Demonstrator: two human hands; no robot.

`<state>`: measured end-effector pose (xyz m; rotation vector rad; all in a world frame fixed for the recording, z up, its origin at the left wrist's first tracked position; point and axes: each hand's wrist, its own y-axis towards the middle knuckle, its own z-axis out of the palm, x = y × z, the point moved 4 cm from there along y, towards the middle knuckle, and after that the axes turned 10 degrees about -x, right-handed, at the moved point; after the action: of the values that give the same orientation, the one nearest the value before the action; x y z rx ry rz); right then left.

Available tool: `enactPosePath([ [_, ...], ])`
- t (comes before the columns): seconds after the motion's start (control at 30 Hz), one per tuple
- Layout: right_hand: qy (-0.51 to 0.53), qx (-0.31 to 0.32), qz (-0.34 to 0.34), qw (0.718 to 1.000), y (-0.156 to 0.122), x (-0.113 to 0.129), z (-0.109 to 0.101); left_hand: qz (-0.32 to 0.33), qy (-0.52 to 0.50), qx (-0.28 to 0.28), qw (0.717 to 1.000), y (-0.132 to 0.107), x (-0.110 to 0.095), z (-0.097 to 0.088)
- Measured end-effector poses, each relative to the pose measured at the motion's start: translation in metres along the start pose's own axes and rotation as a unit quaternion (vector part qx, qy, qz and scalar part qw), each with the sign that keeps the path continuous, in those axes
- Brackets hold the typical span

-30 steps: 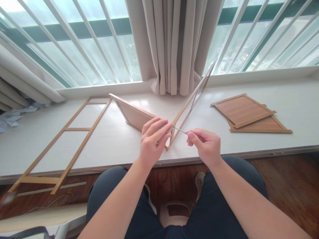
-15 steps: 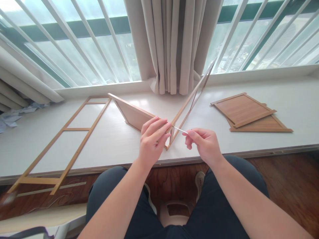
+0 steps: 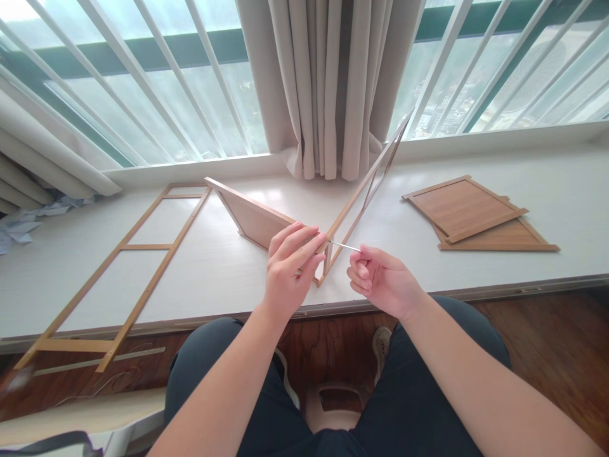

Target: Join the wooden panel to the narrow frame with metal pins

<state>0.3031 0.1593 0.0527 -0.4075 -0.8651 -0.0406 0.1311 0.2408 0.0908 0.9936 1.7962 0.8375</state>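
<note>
My left hand (image 3: 289, 270) is closed around the near corner where a wooden shelf panel (image 3: 252, 219) meets an upright wooden frame (image 3: 364, 187). A thin metal tool (image 3: 343, 245), like a hex key, sticks out to the right from that corner. My right hand (image 3: 380, 282) pinches the free end of the tool, with the palm rolled upward and the fingers curled. Both parts stand on the white sill (image 3: 214, 273) just past my knees.
A long ladder-like wooden frame (image 3: 126, 266) lies flat on the left of the sill. Two wooden panels (image 3: 469, 212) are stacked at the right. A curtain (image 3: 328, 82) hangs behind the upright frame. Crumpled paper (image 3: 28, 219) lies far left. Wooden floor (image 3: 561, 343) below.
My right hand has rolled its palm upward and dropped slightly while still pinching the metal tool. My left hand and the wooden parts have stayed in place.
</note>
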Motion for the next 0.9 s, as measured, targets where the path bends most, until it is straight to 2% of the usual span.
enactPosePath([
  [0.07, 0.047, 0.018, 0.054, 0.997, 0.0001, -0.0052, 0.0025, 0.001, -0.001, 0.000, 1.000, 0.0003, -0.0002, 0.0000],
  [0.13, 0.065, 0.031, 0.069, 0.995, 0.0002, -0.0076, 0.0040, 0.002, -0.005, -0.003, 1.000, 0.0003, 0.0002, 0.0005],
  [0.4, 0.080, 0.032, 0.073, 0.994, -0.0007, -0.0064, 0.0052, 0.021, -0.024, -0.019, 0.999, -0.0006, 0.0015, 0.0021],
  [0.9, 0.044, 0.049, 0.061, 0.996, -0.0032, -0.0003, 0.0055, 0.003, -0.009, -0.005, 1.000, -0.0007, 0.0019, 0.0024],
])
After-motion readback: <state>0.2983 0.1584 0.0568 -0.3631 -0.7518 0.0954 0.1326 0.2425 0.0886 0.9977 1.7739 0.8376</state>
